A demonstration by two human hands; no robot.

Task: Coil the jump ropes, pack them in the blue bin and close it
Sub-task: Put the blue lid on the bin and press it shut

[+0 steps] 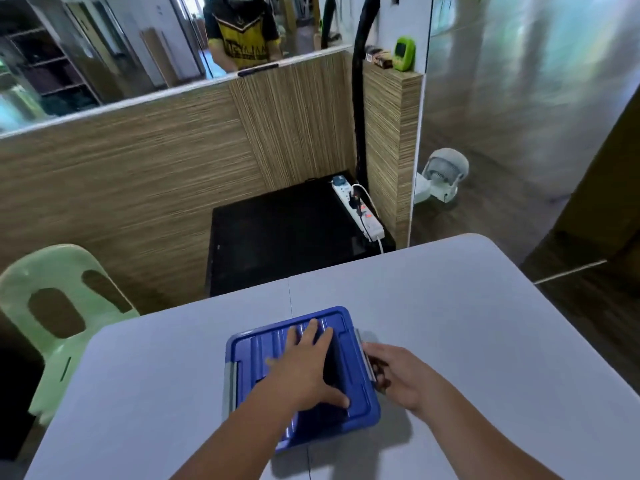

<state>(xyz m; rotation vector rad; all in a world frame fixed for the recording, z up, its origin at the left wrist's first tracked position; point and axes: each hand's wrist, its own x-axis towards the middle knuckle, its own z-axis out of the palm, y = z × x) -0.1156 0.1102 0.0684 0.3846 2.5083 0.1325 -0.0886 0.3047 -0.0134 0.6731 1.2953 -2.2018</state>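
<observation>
Left hand [308,372] flat on blue bin [360,407] lid, right hand [398,372] gripping side latch [367,358] (grey)

Your bin [360,386] sits on the counter [467,323].
Your left hand [304,368] lies on the bin's lid, your right hand [398,375] at its right edge; a chair [52,306] stands to its left, a power strip [360,213] behind it.
</observation>
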